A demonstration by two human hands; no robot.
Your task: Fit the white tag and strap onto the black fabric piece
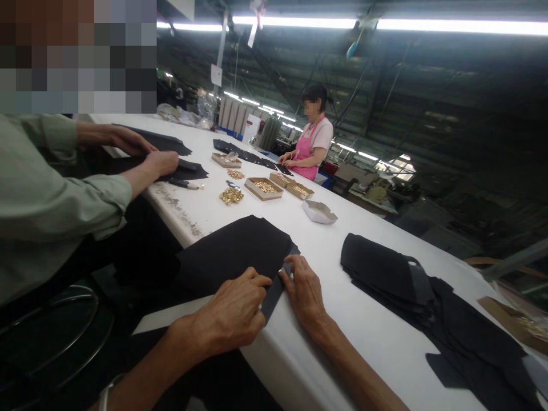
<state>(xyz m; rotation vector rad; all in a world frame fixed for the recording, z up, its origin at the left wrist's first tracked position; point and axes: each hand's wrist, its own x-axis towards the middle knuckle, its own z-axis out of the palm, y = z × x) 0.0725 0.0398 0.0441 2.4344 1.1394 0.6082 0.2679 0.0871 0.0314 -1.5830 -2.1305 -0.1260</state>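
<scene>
A black sheet-material panel lies over the near table edge, with a dark grey strip along its right side. My left hand is closed on the panel's near end, its index finger stretched along the strip. On the strip's far part, my right hand pinches the edge between thumb and fingers. A small shiny metal piece shows by the right thumb tip; whether it is fixed to the strip I cannot tell. A pale strip sticks out from under my left hand.
Stacked black panels lie to the right. Farther back are a box of gold-coloured fittings, a loose gold pile and a white tray. A co-worker's hands handle black pieces at left; another person stands across the table.
</scene>
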